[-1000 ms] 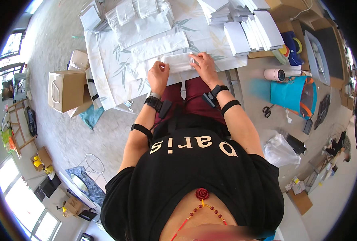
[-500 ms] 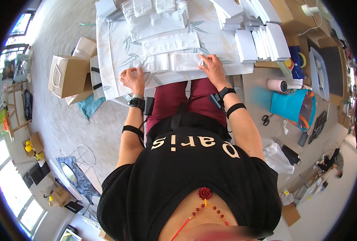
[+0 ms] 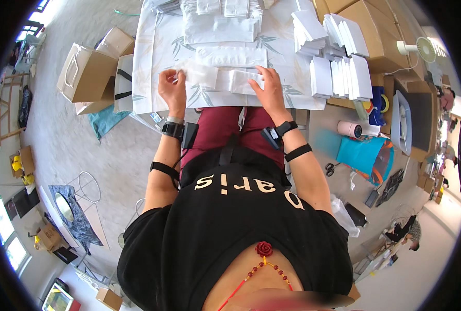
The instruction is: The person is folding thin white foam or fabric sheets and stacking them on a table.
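Observation:
My left hand is closed in a pinch on the left end of a thin, translucent white plastic bag, which is slightly lifted over the table. Its fingers partly hide the gripped corner. To the right lies a small folded white packet. My right hand is at this packet's right end, thumb and forefinger apart, the thumb resting over it. Just beyond both pieces a long flat white plastic bag is laid out crosswise.
Several stacked white bags lie farther back on the patterned tablecloth. Upright bundles of white folded pieces stand at the right. Cardboard boxes sit left of the table, and a blue bag lies on the floor at right.
The left-hand bag has come away from the right-hand packet, leaving a gap between them. My left hand has risen a little with it; my right hand's fingers have shifted on the packet.

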